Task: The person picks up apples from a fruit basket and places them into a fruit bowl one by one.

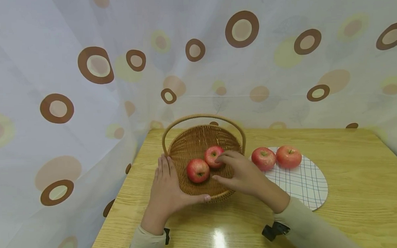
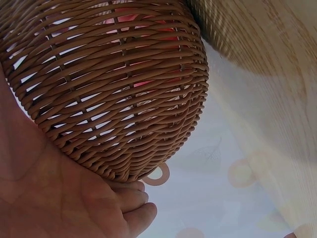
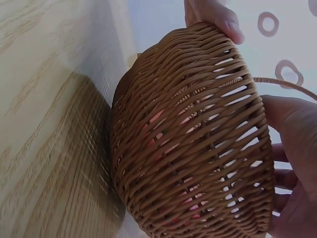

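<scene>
A brown wicker basket (image 1: 199,136) with an arched handle stands on the table, holding two red apples, one (image 1: 198,171) nearer the front and the other (image 1: 212,155) behind it. My left hand (image 1: 166,194) rests on the basket's left side, fingers straight along the wall and thumb along the front rim. Over the basket's right rim reaches my right hand (image 1: 244,173), thumb and fingers spread apart. Its fingertips overlap the rear apple; whether they touch it I cannot tell. In both wrist views the woven wall (image 2: 114,89) mostly hides the apples.
Right of the basket lies a round white mat or board (image 1: 309,182) with blue checked lines. Two more red apples, one (image 1: 263,159) beside the other (image 1: 288,157), sit on its far part. A patterned curtain (image 1: 216,65) hangs behind the wooden table (image 1: 361,180).
</scene>
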The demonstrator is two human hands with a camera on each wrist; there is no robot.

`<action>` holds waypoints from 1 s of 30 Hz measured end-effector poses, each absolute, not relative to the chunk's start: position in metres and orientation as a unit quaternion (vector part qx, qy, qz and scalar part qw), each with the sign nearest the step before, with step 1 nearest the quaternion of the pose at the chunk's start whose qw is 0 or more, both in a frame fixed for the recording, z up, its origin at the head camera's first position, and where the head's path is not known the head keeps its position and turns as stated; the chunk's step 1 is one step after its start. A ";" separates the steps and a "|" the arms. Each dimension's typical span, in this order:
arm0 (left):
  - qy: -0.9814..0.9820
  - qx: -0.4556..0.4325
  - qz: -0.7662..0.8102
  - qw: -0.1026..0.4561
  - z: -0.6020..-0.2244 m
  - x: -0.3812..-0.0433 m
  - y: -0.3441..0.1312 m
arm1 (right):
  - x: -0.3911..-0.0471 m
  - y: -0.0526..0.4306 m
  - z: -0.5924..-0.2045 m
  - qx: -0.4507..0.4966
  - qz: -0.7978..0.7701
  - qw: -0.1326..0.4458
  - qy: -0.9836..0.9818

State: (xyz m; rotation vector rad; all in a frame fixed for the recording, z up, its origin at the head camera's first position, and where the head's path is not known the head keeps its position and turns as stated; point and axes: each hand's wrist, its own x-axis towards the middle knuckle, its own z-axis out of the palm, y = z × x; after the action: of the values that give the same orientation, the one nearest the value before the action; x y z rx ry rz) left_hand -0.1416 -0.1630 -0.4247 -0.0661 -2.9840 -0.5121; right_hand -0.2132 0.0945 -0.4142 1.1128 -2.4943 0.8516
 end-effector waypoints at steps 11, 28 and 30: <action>-0.983 -0.023 -0.172 0.068 -0.425 -0.141 -0.164 | -0.220 0.079 -0.415 0.402 0.272 0.124 -0.866; -0.985 -0.024 -0.161 0.061 -0.427 -0.144 -0.163 | -0.230 0.056 -0.408 0.400 0.267 0.065 -0.874; -0.985 -0.023 -0.161 0.061 -0.427 -0.144 -0.163 | -0.232 0.055 -0.408 0.402 0.269 0.060 -0.873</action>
State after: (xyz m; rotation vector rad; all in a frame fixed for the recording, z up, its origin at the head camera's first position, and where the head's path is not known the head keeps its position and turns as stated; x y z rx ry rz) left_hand -0.1439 -0.1633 -0.4267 -0.0708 -2.9784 -0.4882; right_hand -0.2320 0.0546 -0.4077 1.2150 -2.6427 0.8149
